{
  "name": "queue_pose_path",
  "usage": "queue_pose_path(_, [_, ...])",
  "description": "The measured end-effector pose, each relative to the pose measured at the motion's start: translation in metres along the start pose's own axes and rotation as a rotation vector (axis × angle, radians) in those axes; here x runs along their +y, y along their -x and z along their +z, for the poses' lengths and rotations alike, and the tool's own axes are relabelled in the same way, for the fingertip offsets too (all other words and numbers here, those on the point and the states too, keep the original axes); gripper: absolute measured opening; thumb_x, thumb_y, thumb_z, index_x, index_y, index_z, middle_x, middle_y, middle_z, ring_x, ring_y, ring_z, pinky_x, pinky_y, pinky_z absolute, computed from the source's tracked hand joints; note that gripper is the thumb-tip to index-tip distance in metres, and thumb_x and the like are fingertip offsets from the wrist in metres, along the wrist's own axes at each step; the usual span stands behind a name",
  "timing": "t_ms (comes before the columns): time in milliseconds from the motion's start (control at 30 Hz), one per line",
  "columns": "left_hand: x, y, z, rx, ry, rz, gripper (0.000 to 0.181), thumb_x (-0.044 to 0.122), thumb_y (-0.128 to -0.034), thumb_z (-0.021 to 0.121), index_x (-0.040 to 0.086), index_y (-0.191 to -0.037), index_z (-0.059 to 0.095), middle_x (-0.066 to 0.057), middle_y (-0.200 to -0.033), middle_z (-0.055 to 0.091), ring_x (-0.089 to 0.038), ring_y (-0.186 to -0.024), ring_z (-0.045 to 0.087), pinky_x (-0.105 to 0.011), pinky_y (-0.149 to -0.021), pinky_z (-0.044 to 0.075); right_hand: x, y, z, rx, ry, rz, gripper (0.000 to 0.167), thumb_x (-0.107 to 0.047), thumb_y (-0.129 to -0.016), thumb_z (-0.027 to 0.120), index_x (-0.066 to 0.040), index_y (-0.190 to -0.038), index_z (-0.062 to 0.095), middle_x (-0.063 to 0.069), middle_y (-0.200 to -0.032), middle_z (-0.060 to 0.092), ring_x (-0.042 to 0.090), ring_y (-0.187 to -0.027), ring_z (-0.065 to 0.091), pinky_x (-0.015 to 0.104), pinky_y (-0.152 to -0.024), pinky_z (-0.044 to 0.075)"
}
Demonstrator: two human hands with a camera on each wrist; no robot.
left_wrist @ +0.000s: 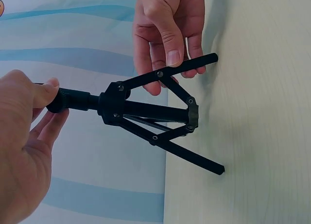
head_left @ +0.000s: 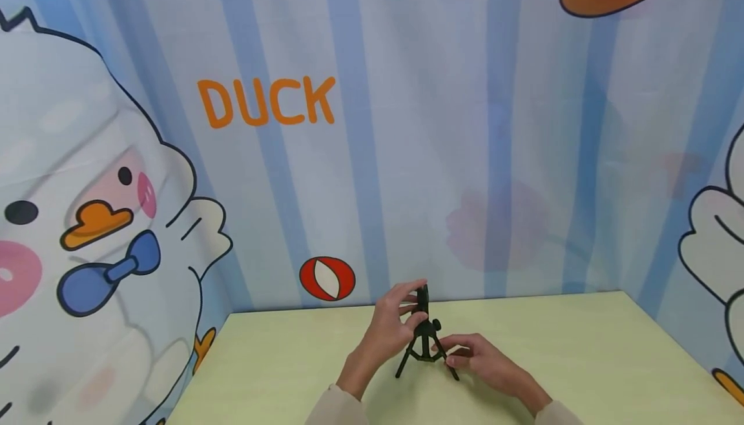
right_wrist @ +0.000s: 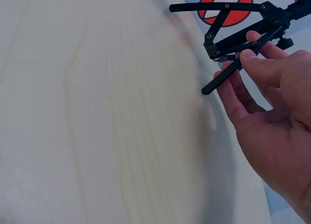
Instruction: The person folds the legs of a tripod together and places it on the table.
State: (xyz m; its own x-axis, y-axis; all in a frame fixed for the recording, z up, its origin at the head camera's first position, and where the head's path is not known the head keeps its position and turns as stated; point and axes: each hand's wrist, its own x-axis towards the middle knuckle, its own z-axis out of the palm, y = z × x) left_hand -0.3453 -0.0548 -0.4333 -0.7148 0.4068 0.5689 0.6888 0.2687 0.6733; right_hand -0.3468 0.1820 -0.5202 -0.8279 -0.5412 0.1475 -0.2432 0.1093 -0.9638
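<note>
A pale blue striped curtain (head_left: 418, 121) stands behind a light yellowish table (head_left: 261, 360), with the orange word DUCK (head_left: 267, 102) printed at 11 o'clock from the work and a red-and-white ball print (head_left: 327, 278) at 10. A small black tripod (head_left: 425, 349) is near 6 o'clock in the head view, roughly upright with its legs spread; whether its feet touch the tabletop, I cannot tell.

The left hand (head_left: 388, 325), at 10 o'clock from the hub, pinches the upper section between thumb and fingers. The right hand (head_left: 488, 365), at 4 o'clock, grasps one leg (right_wrist: 225, 81), thumb on one side and fingers on the other; that leg slants to 5 o'clock from the hub, its neighbour to 7.

The work seems to be setting the legs. To do it well, the left hand should keep the column vertical without twisting the top, while the right guides its leg along the hinge's own line, never sideways. The braces look linked to a shared collar, so even, gentle pressure should suit them best. Fingertips belong clear of the brace joints, which could nip.
</note>
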Motion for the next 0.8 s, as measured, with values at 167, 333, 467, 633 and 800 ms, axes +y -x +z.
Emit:
queue_pose_path(167, [0.0008,-0.0003,-0.0005,-0.008,-0.003,-0.002,0.061,-0.009,-0.0934,0.071,0.013,-0.148,0.057,-0.009,-0.136,0.061,-0.022,-0.113,0.067,-0.032,-0.097,0.057,0.0007,0.0010,-0.0022,-0.008,-0.008,0.000,0.038,0.001,-0.102,0.061,0.011,-0.138,0.059,0.029,-0.136,0.061,0.038,-0.121,0.063,0.026,-0.091,0.056])
queue_pose_path(333, [0.0015,0.0000,-0.0030,-0.010,0.001,-0.021,0.061,-0.009,-0.0936,0.071,0.014,-0.148,0.057,-0.009,-0.137,0.061,-0.022,-0.114,0.067,-0.031,-0.097,0.057,0.0006,0.0005,-0.0017,-0.033,-0.033,-0.026,0.039,0.000,-0.103,0.059,0.012,-0.140,0.057,0.032,-0.136,0.059,0.040,-0.118,0.064,0.028,-0.092,0.057])
queue_pose_path(467, [0.0002,0.0006,-0.0028,-0.012,0.004,-0.028,0.061,-0.009,-0.0937,0.071,0.014,-0.149,0.056,-0.009,-0.137,0.060,-0.022,-0.115,0.066,-0.029,-0.097,0.056,0.0030,0.0005,-0.0010,-0.054,-0.015,-0.049,0.039,-0.003,-0.104,0.059,0.010,-0.141,0.058,0.031,-0.136,0.060,0.040,-0.120,0.063,0.026,-0.092,0.055])
queue_pose_path(633, [-0.0014,0.0006,-0.0036,-0.015,0.017,-0.037,0.062,-0.010,-0.0934,0.071,0.013,-0.149,0.057,-0.011,-0.137,0.061,-0.023,-0.115,0.066,-0.031,-0.097,0.057,0.0062,-0.0009,-0.0005,-0.065,0.000,-0.052,0.039,-0.004,-0.105,0.059,0.010,-0.141,0.058,0.030,-0.134,0.062,0.038,-0.119,0.063,0.026,-0.092,0.055])
queue_pose_path(800, [-0.0026,-0.0015,-0.0048,-0.016,0.027,-0.036,0.061,-0.010,-0.0934,0.070,0.012,-0.149,0.057,-0.012,-0.137,0.061,-0.025,-0.116,0.066,-0.031,-0.097,0.057,0.0052,-0.0044,0.0002,-0.055,0.025,-0.047,0.032,-0.003,-0.104,0.060,0.006,-0.134,0.064,0.025,-0.129,0.065,0.036,-0.114,0.063,0.025,-0.092,0.053])
